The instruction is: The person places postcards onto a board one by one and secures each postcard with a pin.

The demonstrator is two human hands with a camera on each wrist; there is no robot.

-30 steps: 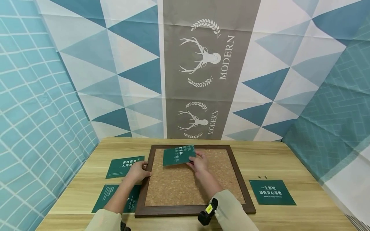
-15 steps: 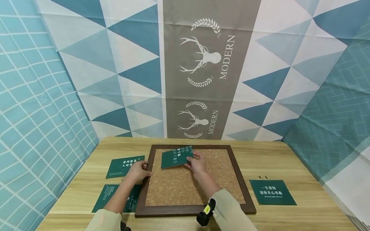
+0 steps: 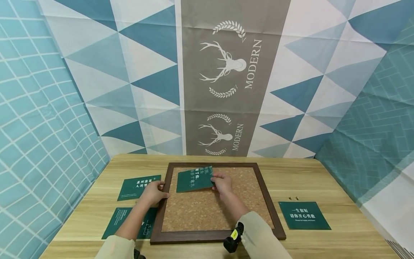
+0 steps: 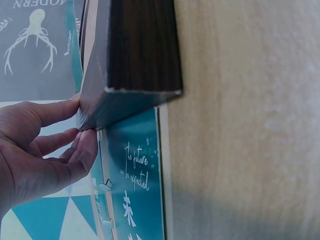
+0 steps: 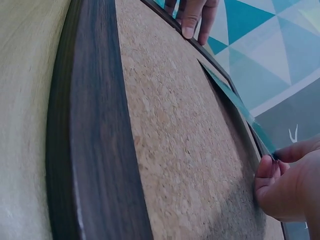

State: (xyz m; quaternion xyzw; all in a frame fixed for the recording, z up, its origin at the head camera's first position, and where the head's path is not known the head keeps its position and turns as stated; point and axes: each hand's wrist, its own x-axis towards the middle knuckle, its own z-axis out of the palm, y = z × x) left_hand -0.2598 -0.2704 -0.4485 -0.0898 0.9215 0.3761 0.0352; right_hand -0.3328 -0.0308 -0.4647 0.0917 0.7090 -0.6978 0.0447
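In the head view, a corkboard (image 3: 216,212) with a dark brown wooden frame lies on the table. My left hand (image 3: 155,192) grips the frame's left side, thumb at the inner edge and fingers on the outside; the left wrist view shows these fingertips (image 4: 87,142) against the frame. My right hand (image 3: 223,182) pinches a green card (image 3: 194,180) with white lettering by its right edge. That card is tilted over the upper left of the cork. From the right wrist, the held card (image 5: 240,107) appears nearly edge-on, its far corner close to the cork.
Left of the board lie two green cards, the upper one (image 3: 129,190) and the lower one (image 3: 116,221), partly covered by my left arm. Another green card (image 3: 305,216) lies right of the board, with two small metallic pins (image 3: 293,198) above it. A patterned cloth wall stands behind.
My right hand has shifted the card left and slightly down toward the board's upper left corner area. My left hand has stayed on the frame.
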